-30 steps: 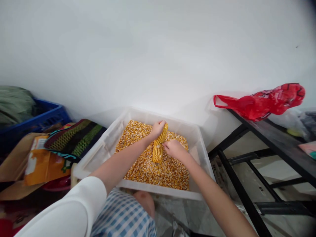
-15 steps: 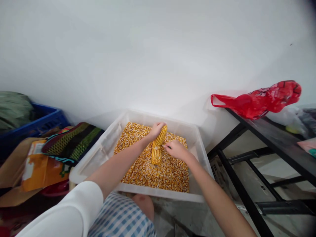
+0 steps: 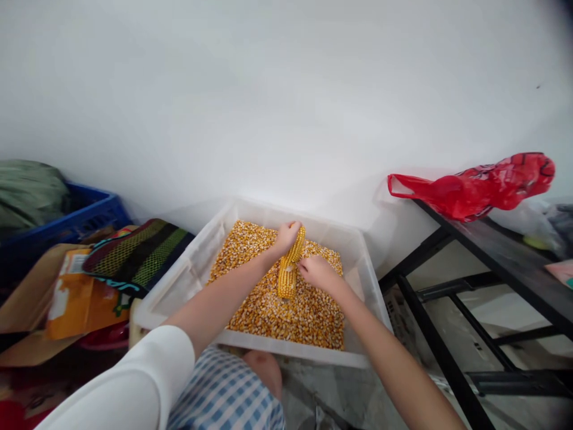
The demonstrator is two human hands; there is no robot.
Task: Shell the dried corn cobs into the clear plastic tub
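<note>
A yellow corn cob (image 3: pixel 295 248) stands tilted over the bin, with my left hand (image 3: pixel 286 236) closed around its upper part. Just below its lower end is another corn cob (image 3: pixel 287 285), lying on the loose kernels (image 3: pixel 273 325); whether the two touch is hard to tell. My right hand (image 3: pixel 319 273) is closed in a pinch at the right side of the held cob's lower end. What sits between those fingertips is too small to make out. Both hands are above a translucent plastic bin (image 3: pixel 362 269), which holds the spread of yellow and whitish kernels.
A white wall rises behind the bin. On the right, a black metal-framed table (image 3: pixel 492 251) bears a red plastic bag (image 3: pixel 478 188). To the left are a mesh bag (image 3: pixel 138 257), an open cardboard box (image 3: pixel 36 298) and a blue crate (image 3: pixel 98 209).
My right fingers have shifted slightly at the cob's side, and the dark tip seen between them earlier is now hidden. The whole view has moved a little; my left hand keeps its hold.
</note>
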